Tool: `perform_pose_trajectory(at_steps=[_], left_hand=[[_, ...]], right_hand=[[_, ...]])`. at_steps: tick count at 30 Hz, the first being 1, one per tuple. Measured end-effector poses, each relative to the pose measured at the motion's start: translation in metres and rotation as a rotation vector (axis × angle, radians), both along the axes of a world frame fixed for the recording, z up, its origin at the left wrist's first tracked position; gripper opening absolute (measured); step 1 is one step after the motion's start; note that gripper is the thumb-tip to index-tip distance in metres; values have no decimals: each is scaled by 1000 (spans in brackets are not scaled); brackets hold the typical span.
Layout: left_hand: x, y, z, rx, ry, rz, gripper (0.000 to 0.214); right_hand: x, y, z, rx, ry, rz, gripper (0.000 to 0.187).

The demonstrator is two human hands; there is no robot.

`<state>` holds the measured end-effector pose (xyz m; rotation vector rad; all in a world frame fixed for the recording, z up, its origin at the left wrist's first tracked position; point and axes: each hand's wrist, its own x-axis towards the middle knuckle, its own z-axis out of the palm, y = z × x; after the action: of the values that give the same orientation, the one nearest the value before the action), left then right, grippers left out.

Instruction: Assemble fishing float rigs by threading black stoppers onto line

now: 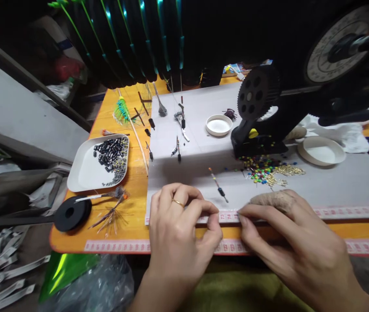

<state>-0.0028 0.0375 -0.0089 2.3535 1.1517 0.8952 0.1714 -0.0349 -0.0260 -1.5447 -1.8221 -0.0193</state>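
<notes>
My left hand, with a ring on one finger, rests at the near edge of the grey mat, its thumb and fingers pinched together on something I cannot make out. My right hand lies beside it, with a bandaged thumb, its fingertips pressed together at the pink measuring tape along the mat's edge. The two pinches nearly meet over the tape. Just beyond them lies a thin rod with small beads and a black sleeve.
A pile of coloured beads and gold parts lies by a black geared machine. Two white round lids sit on the mat. A white tray of black sleeves, a black spool and loose strands lie left on the orange table.
</notes>
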Motion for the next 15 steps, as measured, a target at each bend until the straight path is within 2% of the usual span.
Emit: perform_pose_trajectory(at_steps=[7, 15], left_hand=[[-3, 1, -5, 30, 19, -52, 11], [-1, 0, -8, 55, 12, -38, 11]], right_hand=[[2, -4, 1, -14, -4, -26, 8], [3, -5, 2, -6, -9, -71, 10]])
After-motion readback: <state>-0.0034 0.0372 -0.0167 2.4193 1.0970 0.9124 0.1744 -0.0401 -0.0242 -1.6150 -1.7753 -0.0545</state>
